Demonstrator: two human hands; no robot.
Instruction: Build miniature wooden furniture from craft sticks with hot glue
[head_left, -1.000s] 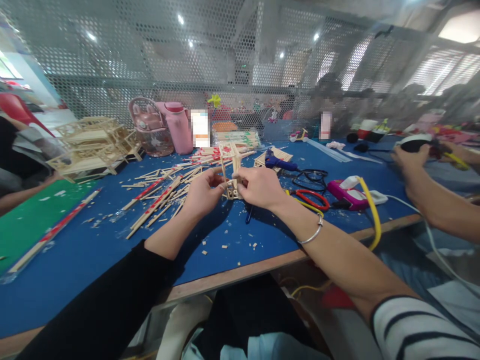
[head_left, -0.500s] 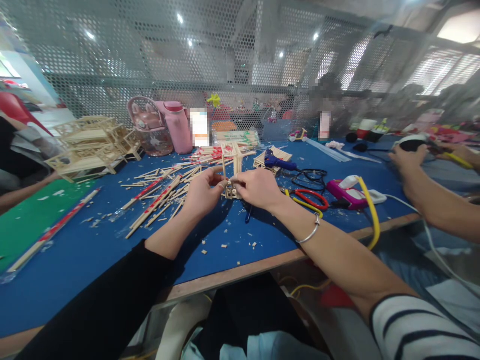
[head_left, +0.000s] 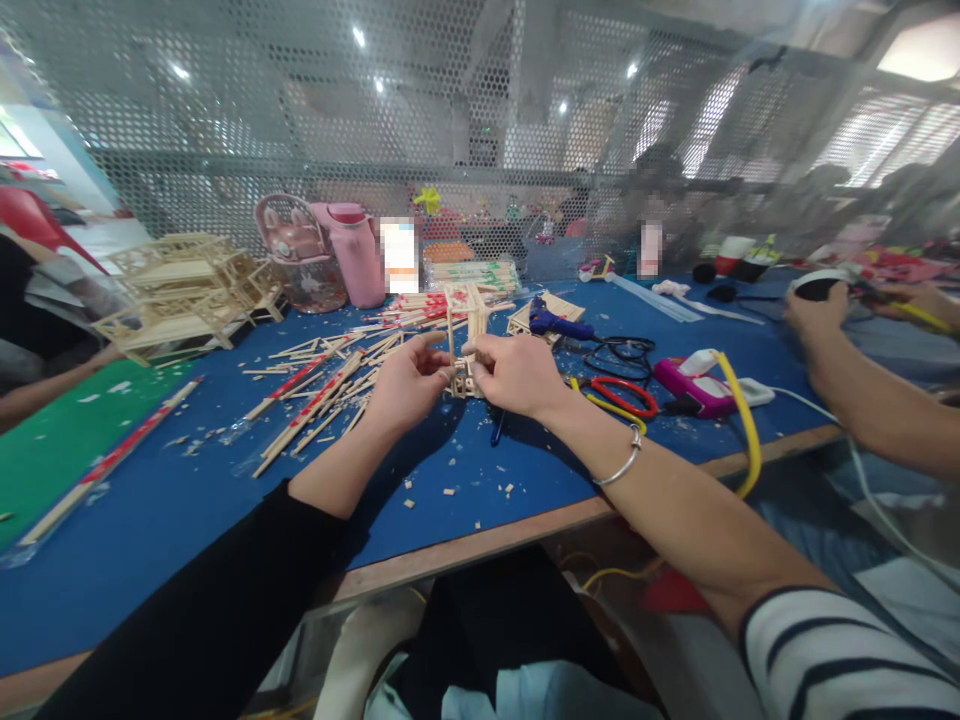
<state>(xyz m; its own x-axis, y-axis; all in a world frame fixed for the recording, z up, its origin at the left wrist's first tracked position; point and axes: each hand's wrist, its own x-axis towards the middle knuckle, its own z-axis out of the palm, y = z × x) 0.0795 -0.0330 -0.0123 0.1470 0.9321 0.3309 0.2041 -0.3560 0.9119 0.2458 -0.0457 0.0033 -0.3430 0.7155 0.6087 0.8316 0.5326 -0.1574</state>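
A small frame built of wooden sticks (head_left: 466, 381) stands on the blue table mat, with uprights rising between my hands. My left hand (head_left: 409, 385) grips it from the left, thumb and fingers closed around its edge. On the other side my right hand (head_left: 521, 372) pinches the frame, its fingertips partly hidden behind the knuckles. Loose wooden sticks (head_left: 319, 405) lie in a heap left of my left hand. Behind my right hand rests a blue glue gun (head_left: 559, 322). Red-handled pliers (head_left: 626, 397) lie to the right, beside my wrist.
A purple power strip (head_left: 694, 388) with a yellow cable sits at the right. Wooden model structures (head_left: 176, 290), a pink bottle (head_left: 352, 255) and a clear pink bag (head_left: 304, 270) stand at back left. A co-worker's hand (head_left: 821, 310) is at far right; another person's arm is at far left.
My right hand has shifted slightly at the frame, its fingers a little higher. My left hand stays nearly in place. The co-worker's hand at the right has moved slightly.
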